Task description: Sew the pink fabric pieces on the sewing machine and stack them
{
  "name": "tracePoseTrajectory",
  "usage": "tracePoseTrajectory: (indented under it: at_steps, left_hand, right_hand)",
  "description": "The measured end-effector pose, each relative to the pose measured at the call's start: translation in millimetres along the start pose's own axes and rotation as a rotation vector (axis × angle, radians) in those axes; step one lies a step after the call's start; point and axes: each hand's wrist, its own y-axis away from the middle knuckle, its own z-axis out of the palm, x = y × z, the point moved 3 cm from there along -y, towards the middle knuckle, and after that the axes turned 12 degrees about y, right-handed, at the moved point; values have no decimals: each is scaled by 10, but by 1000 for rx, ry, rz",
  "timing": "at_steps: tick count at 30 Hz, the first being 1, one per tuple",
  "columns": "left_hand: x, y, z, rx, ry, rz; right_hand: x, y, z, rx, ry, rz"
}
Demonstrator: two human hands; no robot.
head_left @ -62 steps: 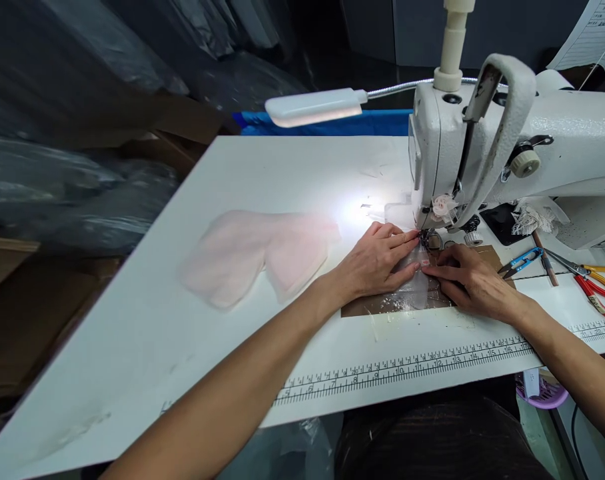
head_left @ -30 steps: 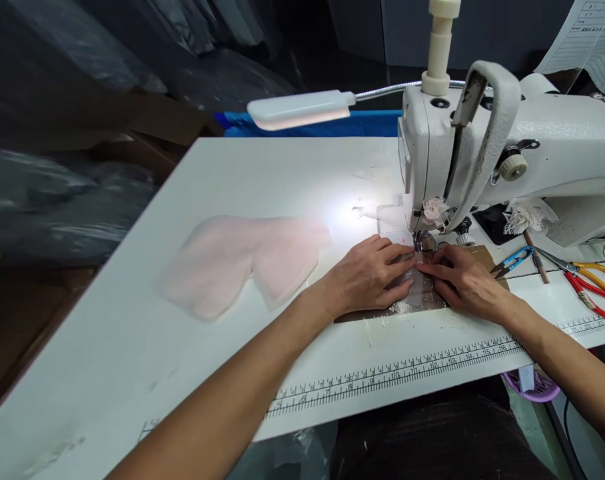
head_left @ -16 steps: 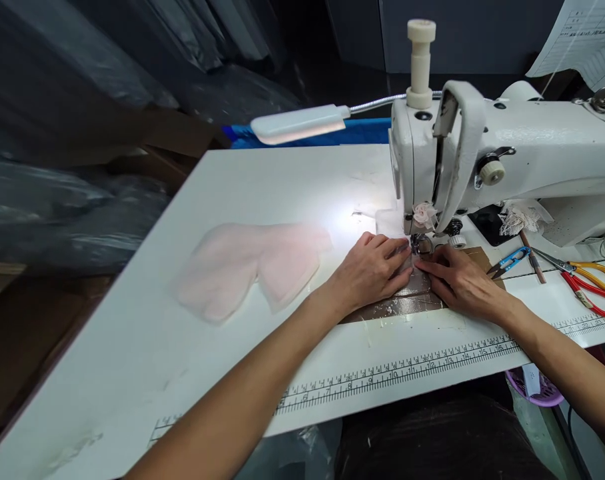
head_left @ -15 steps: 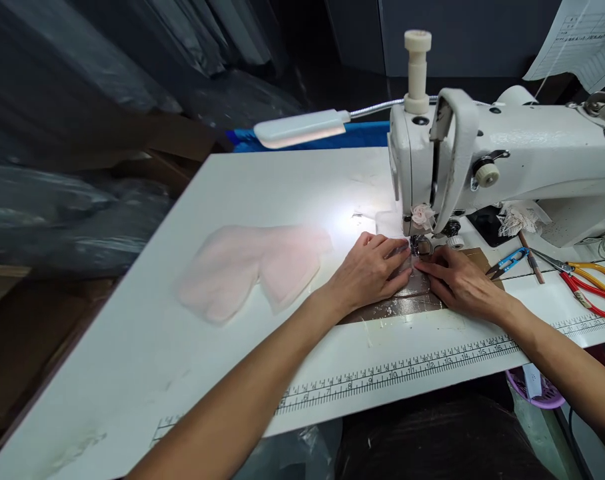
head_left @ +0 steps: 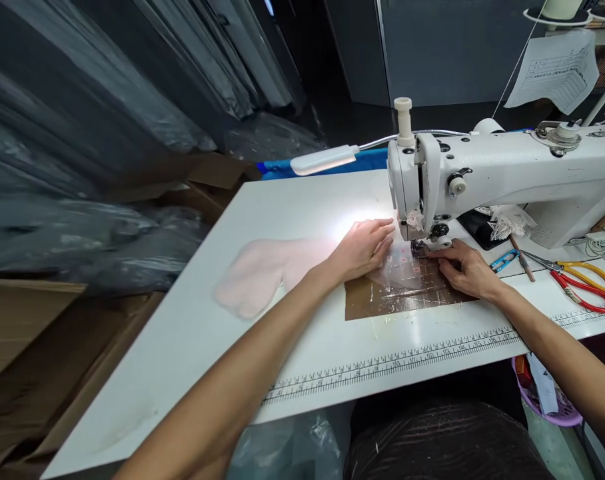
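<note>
My left hand (head_left: 363, 248) lies flat with fingers stretched out, at the left edge of a piece of sheer fabric with small pink dots (head_left: 401, 265). The fabric runs under the presser foot (head_left: 419, 249) of the white sewing machine (head_left: 487, 170). My right hand (head_left: 466, 268) rests to the right of the foot, its index finger reaching towards it and its thumb apart. A brown shiny sheet (head_left: 377, 301) lies beneath the fabric. Pale pink cloth (head_left: 255, 273) lies on the table, partly behind my left forearm.
Blue thread snips (head_left: 504, 260) and scissors with red and yellow handles (head_left: 585, 283) lie on the right. A lamp (head_left: 325, 160) lights the white table (head_left: 182, 347), which has a printed ruler along its front edge. A purple basket (head_left: 565, 419) stands below.
My left hand has drawn back left from the needle area, uncovering the dotted sheer fabric. My right hand remains beside the presser foot. The head view has shifted, showing more of the machine.
</note>
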Motion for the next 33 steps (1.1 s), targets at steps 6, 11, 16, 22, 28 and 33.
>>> tracePoseTrajectory:
  at_steps: [6, 11, 16, 22, 28, 33]
  left_hand:
    - [449, 228, 34, 10, 213, 173]
    - [490, 269, 112, -16, 327, 161]
    - [462, 266, 136, 11, 362, 120]
    - [478, 277, 130, 42, 351, 167]
    - [446, 299, 127, 5, 400, 132]
    - [451, 285, 139, 30, 442, 75]
  right_hand:
    - [-27, 7, 45, 29, 8, -18]
    - [-3, 6, 54, 20, 29, 12]
    - [-91, 32, 51, -63, -22, -89]
    - [-200, 79, 124, -215, 59, -143]
    - [-209, 74, 156, -227, 114, -152]
    - [-215, 77, 162, -202, 131, -201]
